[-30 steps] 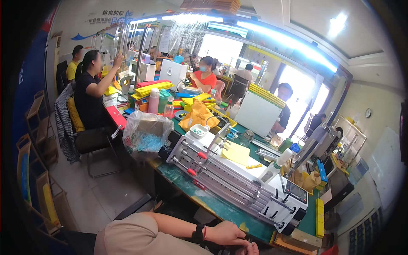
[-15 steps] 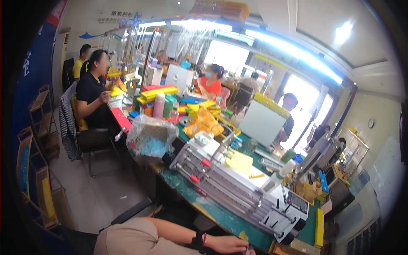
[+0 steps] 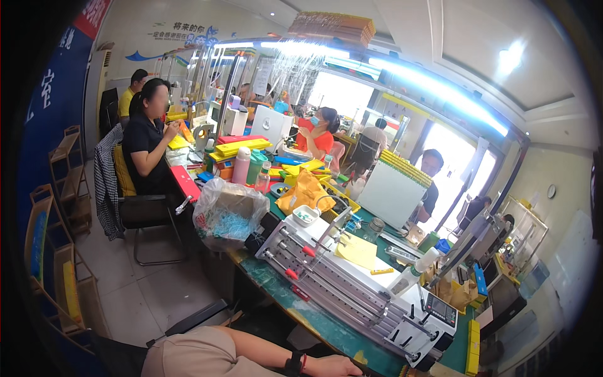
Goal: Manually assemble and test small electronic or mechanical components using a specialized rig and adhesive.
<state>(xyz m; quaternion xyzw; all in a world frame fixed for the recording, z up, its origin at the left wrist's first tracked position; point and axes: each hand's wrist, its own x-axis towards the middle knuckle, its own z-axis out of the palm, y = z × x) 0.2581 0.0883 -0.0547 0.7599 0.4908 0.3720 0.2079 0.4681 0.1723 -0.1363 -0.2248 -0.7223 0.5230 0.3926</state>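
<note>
My left hand (image 3: 336, 366) is at the bottom edge of the head view, beside the front of the green-topped bench (image 3: 267, 276). Its fingers look curled together, but the fingertips are cut off by the frame and what they hold is hidden. A black band (image 3: 293, 363) and a thin red one circle the wrist. Just beyond the fingers lies a small yellow scrap (image 3: 360, 357). My right hand does not show. Nearest on the bench is a long white machine (image 3: 339, 289) with metal rails, red-tipped levers and a control panel (image 3: 441, 309).
A clear plastic bag (image 3: 229, 213) of pale blue strips stands left of the machine. Behind it are an orange-yellow bag (image 3: 306, 191), bottles and yellow boxes. A white dish (image 3: 306, 215) and yellow paper (image 3: 356, 250) rest on the machine. Several people work around the room; wooden racks (image 3: 66, 276) stand left.
The whole view has shifted slightly, and the bench and people appear a little lower. My left hand sits nearer the bottom edge, with less of its fingers visible.
</note>
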